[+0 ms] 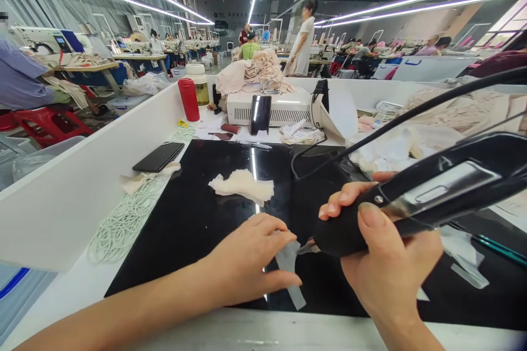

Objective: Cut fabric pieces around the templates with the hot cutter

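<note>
In my right hand (395, 252) is a black corded hand tool (448, 189) with a silver panel and a flat metal tip. My fingers wrap round its front end. The tip points left and meets, or nearly meets, the edge of a translucent whitish strip (290, 258) on the black mat (173, 236). My left hand (255, 258) rests over that strip, thumb and fingers apart, fingertips at its upper end and the thumb across its lower part. Part of the strip is hidden under the hand. Beyond it lies a crumpled cream fabric piece (242, 185).
Pale green cord (123, 225) and a black phone (158, 157) lie left of the mat. Behind it stand a second phone (261, 115), a white machine (284, 107) and a red bottle (188, 100). The tool's cable (395, 120) arches across the right. Translucent scraps (463, 252) lie on the right.
</note>
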Tool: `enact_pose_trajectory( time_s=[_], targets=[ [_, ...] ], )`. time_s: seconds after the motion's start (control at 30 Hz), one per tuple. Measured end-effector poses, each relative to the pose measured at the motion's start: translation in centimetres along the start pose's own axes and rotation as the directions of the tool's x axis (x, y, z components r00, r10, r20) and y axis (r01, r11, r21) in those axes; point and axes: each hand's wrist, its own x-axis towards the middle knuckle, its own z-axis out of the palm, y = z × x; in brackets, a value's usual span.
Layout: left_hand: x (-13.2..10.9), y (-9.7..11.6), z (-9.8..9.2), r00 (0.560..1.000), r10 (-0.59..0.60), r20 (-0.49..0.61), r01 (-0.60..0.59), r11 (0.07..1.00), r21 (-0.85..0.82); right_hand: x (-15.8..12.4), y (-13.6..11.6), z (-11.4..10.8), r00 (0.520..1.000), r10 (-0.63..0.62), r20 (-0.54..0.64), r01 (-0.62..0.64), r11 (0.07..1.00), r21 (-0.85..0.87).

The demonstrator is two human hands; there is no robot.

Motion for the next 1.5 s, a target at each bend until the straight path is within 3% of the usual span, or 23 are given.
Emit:
enact_pose_trajectory(
  time_s=[0.13, 0.27, 1.0, 1.5],
  targets=[
    [-0.3, 0.3, 1.8, 0.999, -0.032, 0.008, 0.032, 0.999, -0.042, -0.1, 0.2, -0.2, 1.000, 0.003, -0.005, -0.003, 1.000, -0.017],
    [-0.6, 0.0, 2.5, 1.000, -0.025, 0.003, 0.025, 0.999, -0.034, -0.2, 0.2, -0.4, 1.000, 0.003, 0.008, -0.003, 1.000, -0.014],
    [-1.0, 0.0, 2.5, 0.999, -0.030, 0.019, 0.030, 0.999, -0.021, -1.1, -0.7, -0.2, 0.998, 0.061, 0.033, -0.062, 0.997, 0.034],
    [-0.8, 0.4, 2.2, 1.000, -0.021, 0.008, 0.021, 0.999, -0.027, -2.6, -2.7, -0.5, 0.994, 0.098, 0.046, -0.101, 0.993, 0.063]
  ],
)
